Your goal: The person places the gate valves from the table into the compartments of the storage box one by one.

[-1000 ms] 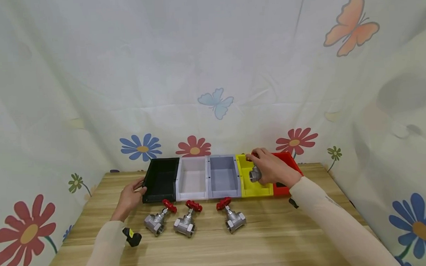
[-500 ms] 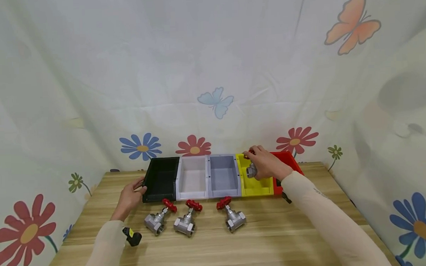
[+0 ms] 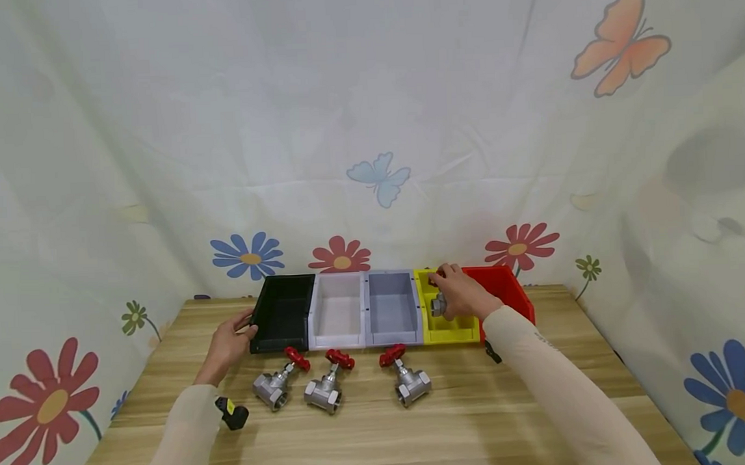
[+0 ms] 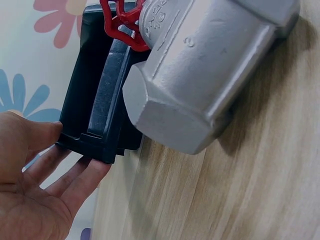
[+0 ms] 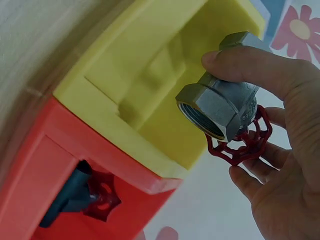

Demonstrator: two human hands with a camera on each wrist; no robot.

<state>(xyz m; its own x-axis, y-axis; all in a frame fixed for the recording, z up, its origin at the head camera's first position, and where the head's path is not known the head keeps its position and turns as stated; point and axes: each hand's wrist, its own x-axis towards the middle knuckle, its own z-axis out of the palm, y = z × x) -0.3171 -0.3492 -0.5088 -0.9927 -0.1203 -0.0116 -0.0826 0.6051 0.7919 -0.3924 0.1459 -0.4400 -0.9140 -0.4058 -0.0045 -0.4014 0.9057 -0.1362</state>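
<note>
My right hand (image 5: 280,115) holds a silver valve (image 5: 220,100) with a red handwheel, thumb on the metal body and fingers by the wheel. That valve hangs over the yellow bin (image 3: 450,336), apart from its floor. At the far left of the row, my left hand (image 4: 45,175) pinches the near corner of the black bin (image 4: 95,95), thumb on the rim and fingers beneath. Three similar valves lie on the table in front of the bins: a left one (image 3: 272,388), a middle one (image 3: 324,393) and a right one (image 3: 410,384).
Between the black and yellow bins stand a white bin (image 3: 337,309) and a grey bin (image 3: 392,307). The red bin (image 3: 504,289) ends the row on the right; a dark valve with a red wheel (image 5: 102,197) lies inside it. A flowered curtain (image 3: 282,126) hangs behind the table.
My right hand has shifted slightly left with the valve over the yellow bin, uncovering more of the red bin. My left hand and the valves on the table stay put.
</note>
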